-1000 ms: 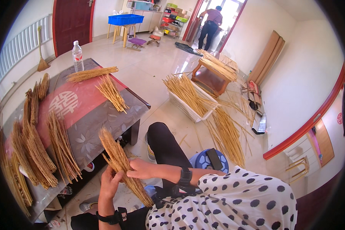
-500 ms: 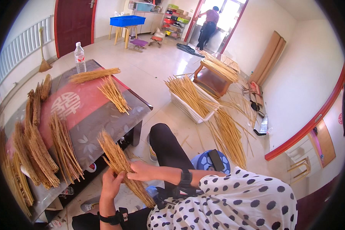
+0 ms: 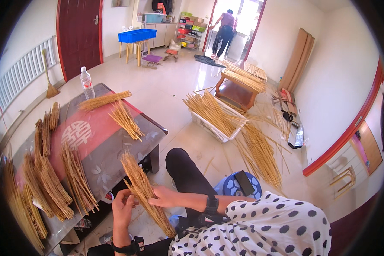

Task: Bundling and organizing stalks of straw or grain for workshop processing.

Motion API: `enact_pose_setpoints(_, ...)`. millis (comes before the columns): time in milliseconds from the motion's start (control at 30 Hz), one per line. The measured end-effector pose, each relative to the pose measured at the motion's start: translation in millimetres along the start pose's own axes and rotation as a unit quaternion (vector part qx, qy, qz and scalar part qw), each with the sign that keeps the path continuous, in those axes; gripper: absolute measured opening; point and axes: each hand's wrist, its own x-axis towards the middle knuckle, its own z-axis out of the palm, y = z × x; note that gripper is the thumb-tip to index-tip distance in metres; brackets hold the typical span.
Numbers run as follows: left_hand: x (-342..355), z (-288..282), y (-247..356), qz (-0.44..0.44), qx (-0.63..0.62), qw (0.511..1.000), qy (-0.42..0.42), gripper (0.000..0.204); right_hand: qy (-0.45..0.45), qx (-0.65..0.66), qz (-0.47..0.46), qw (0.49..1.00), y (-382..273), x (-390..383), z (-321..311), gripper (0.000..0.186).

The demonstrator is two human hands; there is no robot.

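Observation:
My right hand grips a long bundle of dry, feathery straw, held at a slant above my legs with the fluffy end up. Just left of it, my left hand has curled fingers at the bundle's edge; what, if anything, is between them is too small to make out. Beside me stands a low table with a grey and red cover. On it lie several straw bundles, a short pale bundle and a clear bottle.
A white basket of straw stalks, loose stalks on the floor and a wooden stool bearing stalks stand ahead. A blue round object with a dark phone is by my knee. Another person stands in the far doorway.
My left hand has loosened and drawn slightly left from the bundle, while my right still holds it. The view has tilted a little. The person in the doorway has changed stance.

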Motion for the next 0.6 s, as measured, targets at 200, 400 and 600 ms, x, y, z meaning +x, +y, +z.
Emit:
enact_pose_setpoints(200,-8.0,-2.0,60.4,0.086,0.066,0.992,0.057,0.056,0.045,0.032,0.005,0.998,13.1,-8.6,-10.0,0.046)
enact_pose_setpoints(400,-31.5,-4.9,130.1,0.187,-0.011,0.979,0.078,0.059,0.086,0.181,0.063,0.978,5.9,-13.7,-27.2,0.035)
enact_pose_setpoints(600,-69.0,4.5,204.2,0.323,0.021,0.927,0.189,0.077,0.160,0.233,0.071,0.956,42.2,-3.2,-52.9,0.027)
